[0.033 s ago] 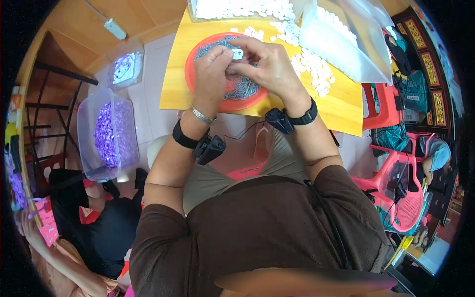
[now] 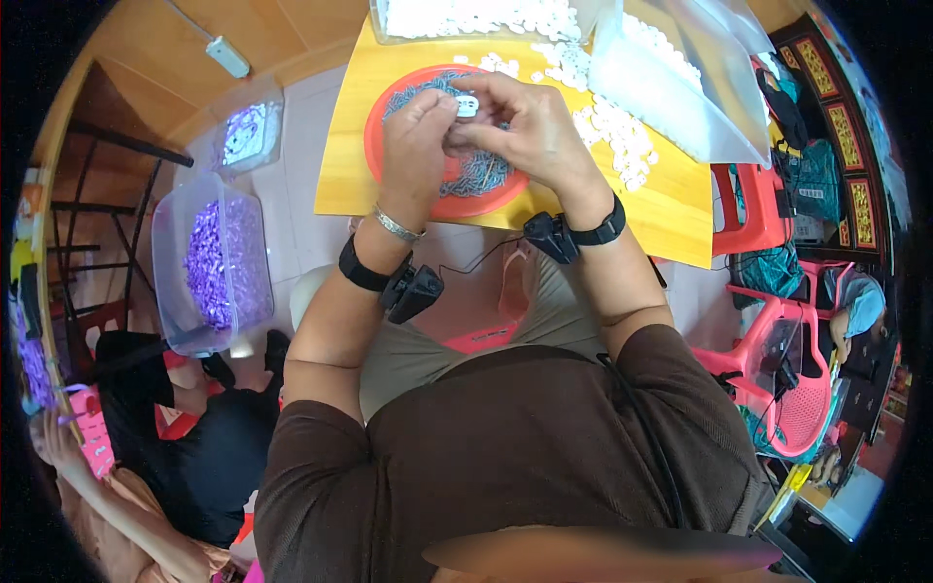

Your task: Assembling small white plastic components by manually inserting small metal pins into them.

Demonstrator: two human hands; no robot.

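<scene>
Over a red round basin (image 2: 373, 146) my two hands meet at the fingertips. My left hand (image 2: 410, 146) is closed, its thumb and fingers pinching the left edge of a small white plastic piece (image 2: 467, 106) with dark marks or holes. My right hand (image 2: 539, 126) is bent around the piece from the right, index fingertip at its upper edge and thumb below. Whatever is between those right fingertips is hidden. Heaped in the basin under my hands are many small grey-blue screw-like pieces (image 2: 478, 175).
Loose white pieces (image 2: 622, 141) lie on the yellow table (image 2: 671, 209), beside a clear tilted bin (image 2: 646, 102). Another clear bin (image 2: 486, 37) stands behind. On the floor to the left is a tub (image 2: 175, 291) of purple pieces. A person (image 2: 209, 457) sits at lower left; red stools (image 2: 753, 209) stand right.
My hands and the white piece stay almost as they were. At the far left, the other person's hand has shifted slightly.
</scene>
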